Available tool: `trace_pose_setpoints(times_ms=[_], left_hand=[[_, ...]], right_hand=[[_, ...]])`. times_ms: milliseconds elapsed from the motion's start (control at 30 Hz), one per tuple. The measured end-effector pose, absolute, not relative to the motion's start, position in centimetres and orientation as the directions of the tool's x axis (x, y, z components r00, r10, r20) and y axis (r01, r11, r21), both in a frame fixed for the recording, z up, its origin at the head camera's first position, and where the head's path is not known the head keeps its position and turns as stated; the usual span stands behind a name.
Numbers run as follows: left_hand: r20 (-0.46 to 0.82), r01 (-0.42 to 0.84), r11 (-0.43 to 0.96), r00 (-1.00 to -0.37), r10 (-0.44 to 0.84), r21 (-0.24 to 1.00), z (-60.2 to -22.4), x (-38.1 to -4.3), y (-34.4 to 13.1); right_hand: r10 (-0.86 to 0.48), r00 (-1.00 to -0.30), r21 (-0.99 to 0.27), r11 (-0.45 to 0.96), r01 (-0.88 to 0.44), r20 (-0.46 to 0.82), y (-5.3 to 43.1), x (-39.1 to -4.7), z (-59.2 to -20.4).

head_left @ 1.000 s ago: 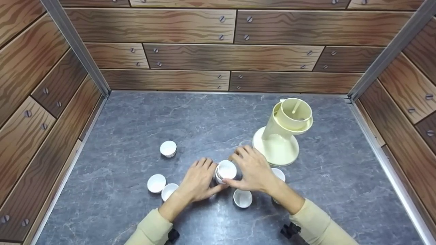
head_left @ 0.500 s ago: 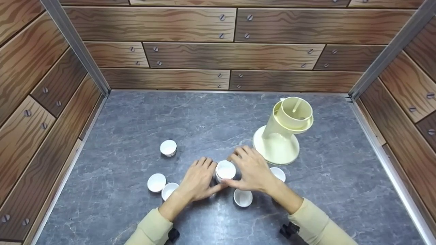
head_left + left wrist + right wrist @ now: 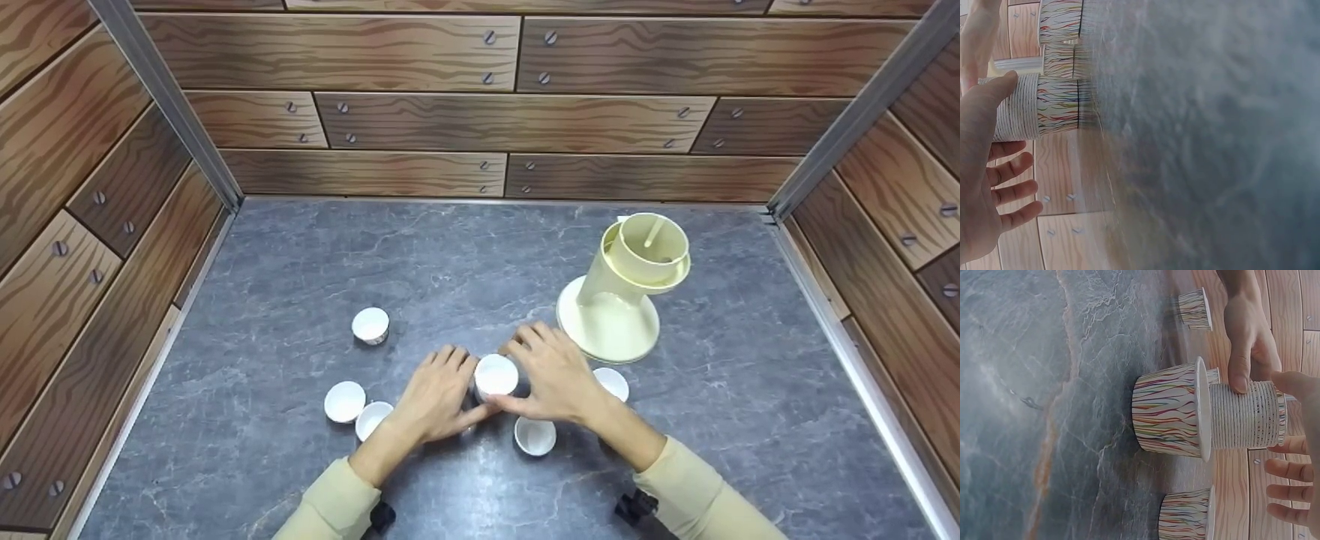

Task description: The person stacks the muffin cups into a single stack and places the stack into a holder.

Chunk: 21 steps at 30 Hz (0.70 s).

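Note:
A stack of white paper cups [image 3: 496, 375] with coloured wavy stripes stands upright on the table between both hands. My left hand [image 3: 439, 394] holds its left side; in the left wrist view the thumb lies on the stacked rims [image 3: 1019, 109] and the other fingers are spread below. My right hand [image 3: 555, 371] holds the stack near its top, thumb and index finger on opposite sides in the right wrist view. A single paper cup [image 3: 535, 436] stands just in front of the right hand. Another cup [image 3: 611, 384] is partly hidden by the right forearm.
A cream plastic stand [image 3: 615, 322] with a round base and open cylinder is behind the right hand. Two paper cups [image 3: 345, 402] sit by the left wrist, and one more cup [image 3: 370, 327] stands farther back. Wood-patterned walls [image 3: 420, 56] enclose the table [image 3: 300, 262].
The top cup, a little raised with its striped side showing a second ago, has settled down onto the stack. Both hands have stayed almost in place.

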<state>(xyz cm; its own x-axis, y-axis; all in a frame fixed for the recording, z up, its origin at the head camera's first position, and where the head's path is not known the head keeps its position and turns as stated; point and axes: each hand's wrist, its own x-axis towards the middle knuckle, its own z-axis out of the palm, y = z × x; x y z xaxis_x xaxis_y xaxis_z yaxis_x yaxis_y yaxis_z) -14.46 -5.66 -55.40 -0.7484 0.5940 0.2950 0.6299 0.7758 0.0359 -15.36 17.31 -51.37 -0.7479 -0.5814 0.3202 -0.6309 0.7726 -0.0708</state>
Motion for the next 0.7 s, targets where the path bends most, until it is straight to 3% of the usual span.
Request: trace_pose_setpoints(times_ms=[700], left_hand=[[0.293,0.627,0.777,-0.752,0.59,0.043,-55.46,-14.46,-5.67]], right_hand=[[-0.587,-0.736,-0.045,0.771,-0.636,0.338,17.43,-15.18,-51.63]])
